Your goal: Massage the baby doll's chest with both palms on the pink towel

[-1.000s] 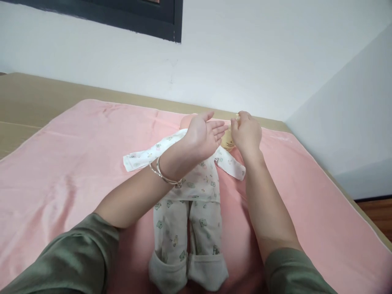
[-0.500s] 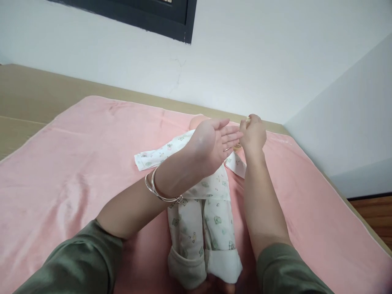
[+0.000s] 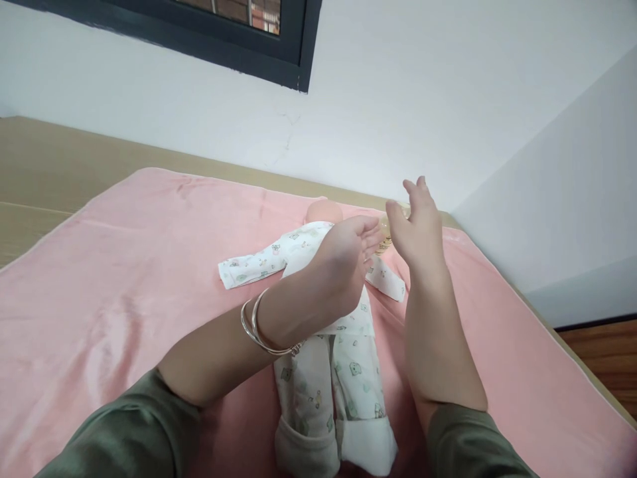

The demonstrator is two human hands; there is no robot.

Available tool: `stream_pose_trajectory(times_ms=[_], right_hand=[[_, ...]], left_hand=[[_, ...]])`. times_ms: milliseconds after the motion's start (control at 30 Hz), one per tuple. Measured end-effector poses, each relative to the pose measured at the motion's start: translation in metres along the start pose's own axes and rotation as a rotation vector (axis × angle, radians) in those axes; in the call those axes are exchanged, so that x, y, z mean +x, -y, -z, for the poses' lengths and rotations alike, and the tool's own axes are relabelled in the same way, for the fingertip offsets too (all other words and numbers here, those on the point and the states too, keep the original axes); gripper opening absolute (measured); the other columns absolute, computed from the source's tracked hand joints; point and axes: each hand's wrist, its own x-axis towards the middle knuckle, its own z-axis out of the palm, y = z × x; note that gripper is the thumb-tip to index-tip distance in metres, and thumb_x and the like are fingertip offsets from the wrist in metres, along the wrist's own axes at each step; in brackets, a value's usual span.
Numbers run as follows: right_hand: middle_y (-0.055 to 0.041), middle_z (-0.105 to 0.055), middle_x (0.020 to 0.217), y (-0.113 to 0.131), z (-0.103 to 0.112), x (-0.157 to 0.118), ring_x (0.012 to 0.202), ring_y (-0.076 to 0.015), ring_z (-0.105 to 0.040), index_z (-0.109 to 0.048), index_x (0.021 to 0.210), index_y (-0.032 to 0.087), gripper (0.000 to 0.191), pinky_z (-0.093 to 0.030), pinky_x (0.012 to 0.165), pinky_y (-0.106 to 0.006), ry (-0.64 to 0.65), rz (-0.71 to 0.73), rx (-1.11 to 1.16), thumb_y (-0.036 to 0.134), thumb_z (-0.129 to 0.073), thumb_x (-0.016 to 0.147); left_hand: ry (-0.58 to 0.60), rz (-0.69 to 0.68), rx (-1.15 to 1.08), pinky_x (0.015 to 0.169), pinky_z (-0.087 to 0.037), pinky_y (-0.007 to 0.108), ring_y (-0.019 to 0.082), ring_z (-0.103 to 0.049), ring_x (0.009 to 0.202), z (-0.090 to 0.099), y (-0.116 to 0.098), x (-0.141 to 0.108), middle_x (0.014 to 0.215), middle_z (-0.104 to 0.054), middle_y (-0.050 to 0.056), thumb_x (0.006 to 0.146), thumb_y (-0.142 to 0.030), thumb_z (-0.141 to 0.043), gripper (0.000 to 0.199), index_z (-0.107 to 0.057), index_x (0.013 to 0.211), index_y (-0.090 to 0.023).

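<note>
A baby doll with a bare, smooth head (image 3: 324, 212) lies on its back, dressed in a white printed top (image 3: 263, 259) and matching trousers (image 3: 355, 375) with turned-up cuffs. My left hand (image 3: 343, 262) hovers over the doll's chest, palm up, fingers slightly curled and nothing seen in it. Silver bangles (image 3: 256, 325) circle that wrist. My right hand (image 3: 418, 222) is raised beyond the doll's sleeve, its fingers apart. Between the two hands stands a clear, yellowish bottle (image 3: 385, 244) with dark print, partly covered by them. Whether the right hand touches it cannot be made out.
A pink blanket (image 3: 164, 265) with some creases spreads under the doll over a light wooden surface (image 3: 64, 153). Behind it rises a white wall (image 3: 398, 99) with a dark window frame (image 3: 239, 56). Brown wood (image 3: 602, 352) shows at the right edge.
My right hand has opened from a closed grip near the bottle and moved slightly right. My left fingers have curled a little, the hand sinking lower. The view has tilted up slightly.
</note>
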Motion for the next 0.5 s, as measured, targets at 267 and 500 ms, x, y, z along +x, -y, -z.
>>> stream_pose_trajectory(times_ms=[267, 500], right_hand=[[-0.0056, -0.025, 0.173, 0.106, 0.003, -0.086, 0.163, -0.0270, -0.009, -0.024, 0.164, 0.023, 0.067, -0.012, 0.135, -0.058, 0.245, 0.420, 0.410, 0.058, -0.020, 0.107], [-0.0032, -0.007, 0.176, 0.122, 0.025, -0.110, 0.162, -0.0290, 0.004, 0.008, 0.166, 0.026, 0.093, -0.008, 0.136, -0.054, 0.429, 0.602, 0.467, 0.071, -0.039, 0.100]], left_hand=[[-0.164, -0.181, -0.128, 0.125, -0.040, 0.041, 0.027, -0.053, 0.145, -0.007, -0.026, -0.025, 0.135, -0.070, 0.002, 0.106, -0.039, -0.040, 0.038, -0.063, 0.130, -0.022], [-0.213, -0.374, -0.112, 0.131, -0.023, 0.033, 0.017, -0.024, 0.160, -0.003, -0.027, -0.023, 0.168, -0.037, -0.001, 0.108, -0.048, -0.027, 0.056, -0.034, 0.158, -0.024]])
